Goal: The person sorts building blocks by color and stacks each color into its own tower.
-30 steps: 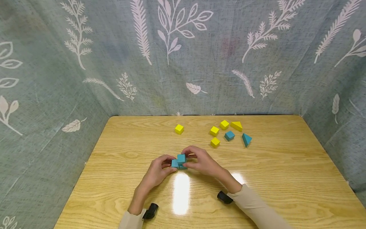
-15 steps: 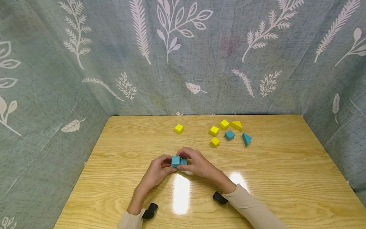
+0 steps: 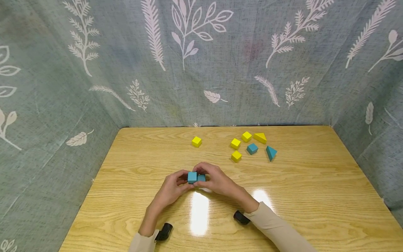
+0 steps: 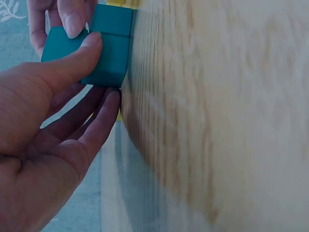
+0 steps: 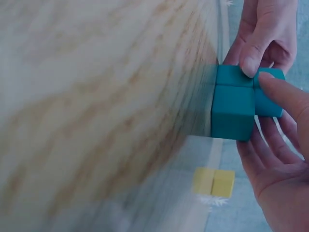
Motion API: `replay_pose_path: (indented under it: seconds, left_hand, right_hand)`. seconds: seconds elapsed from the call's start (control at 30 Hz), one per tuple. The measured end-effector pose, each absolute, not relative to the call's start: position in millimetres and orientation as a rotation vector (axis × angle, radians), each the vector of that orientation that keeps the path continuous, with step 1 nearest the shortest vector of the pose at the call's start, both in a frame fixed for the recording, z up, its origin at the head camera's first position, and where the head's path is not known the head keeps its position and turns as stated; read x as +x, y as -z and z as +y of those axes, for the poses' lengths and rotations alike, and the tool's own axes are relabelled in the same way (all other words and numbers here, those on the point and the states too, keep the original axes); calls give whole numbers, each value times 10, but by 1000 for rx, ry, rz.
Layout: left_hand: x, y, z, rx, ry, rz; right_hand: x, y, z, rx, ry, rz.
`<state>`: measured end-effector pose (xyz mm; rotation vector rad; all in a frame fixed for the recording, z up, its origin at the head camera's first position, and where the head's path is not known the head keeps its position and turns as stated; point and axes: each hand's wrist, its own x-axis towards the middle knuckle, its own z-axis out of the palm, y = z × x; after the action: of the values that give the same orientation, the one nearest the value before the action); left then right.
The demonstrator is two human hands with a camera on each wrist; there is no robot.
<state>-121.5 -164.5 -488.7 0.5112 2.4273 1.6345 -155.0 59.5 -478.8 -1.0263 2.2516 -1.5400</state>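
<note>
Two teal cubes stand side by side on the wooden table, and a third teal cube (image 3: 192,177) sits on top of the left one. My right hand (image 3: 217,180) pinches this upper cube between thumb and fingers. The lower left cube (image 4: 113,60) is gripped by my left hand (image 3: 171,189), its thumb on the near face and its fingers behind. In the head view the upper cube and the hands mostly cover that lower cube. The lower right cube (image 5: 233,113) shows beneath my right hand, touching its neighbour.
Farther back on the wooden table (image 3: 141,150) lie several yellow cubes (image 3: 235,143), a yellow triangular block (image 3: 260,138), a teal cube (image 3: 252,148) and a teal triangular block (image 3: 271,153). A lone yellow cube (image 3: 196,141) lies left of them. A patterned curtain (image 3: 201,87) surrounds the table.
My right hand has shifted left with the upper teal cube, from above the lower right cube to above the lower left one. My left hand has stayed in place.
</note>
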Motion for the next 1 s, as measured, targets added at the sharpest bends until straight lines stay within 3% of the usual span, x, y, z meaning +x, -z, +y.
replay_pose_path:
  seconds: [1.0]
  left_hand:
    - [-1186, 4875, -1603, 326, -1645, 2438]
  right_hand:
    - [-1819, 4600, 1589, -1114, 1345, 2769]
